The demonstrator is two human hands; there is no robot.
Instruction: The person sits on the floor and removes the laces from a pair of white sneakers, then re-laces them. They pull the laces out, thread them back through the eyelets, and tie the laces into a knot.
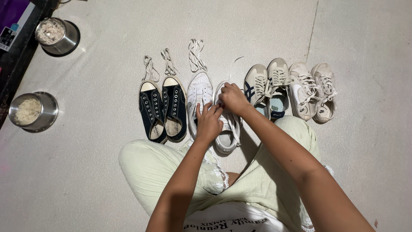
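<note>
Knees (146,167) in pale green trousers fill the lower frame, folded cross-legged on a light grey floor (352,172); both forearms reach forward from them.

Left hand (209,123): fingers curled over the near white shoe (227,129), fingertips pointing up toward the lace area. Appears to pinch a lace, but the grip itself is hidden by the fingers; cannot tell for certain.

Right hand (234,99): closed, knuckles up, set on the toe end of the same shoe, just beyond the left hand and touching it. Fingers bunched as if on a lace; what they hold is covered.

Shoe lies toe away from the person, directly ahead between the knees. Its mate (199,92) lies just beside it on the left, unlaced.

Row, left to right:
- black pair (163,109), white toe caps, no laces
- white pair (in hand)
- beige pair with dark stripes (268,81), laced
- off-white pair (313,90), laced

Beyond the toes: three loose white laces (196,56), one past each black shoe and one past the unlaced white shoe.

Far left: two steel bowls (33,111) holding something pale, well apart from the shoes, beside a dark edge (13,64).
</note>
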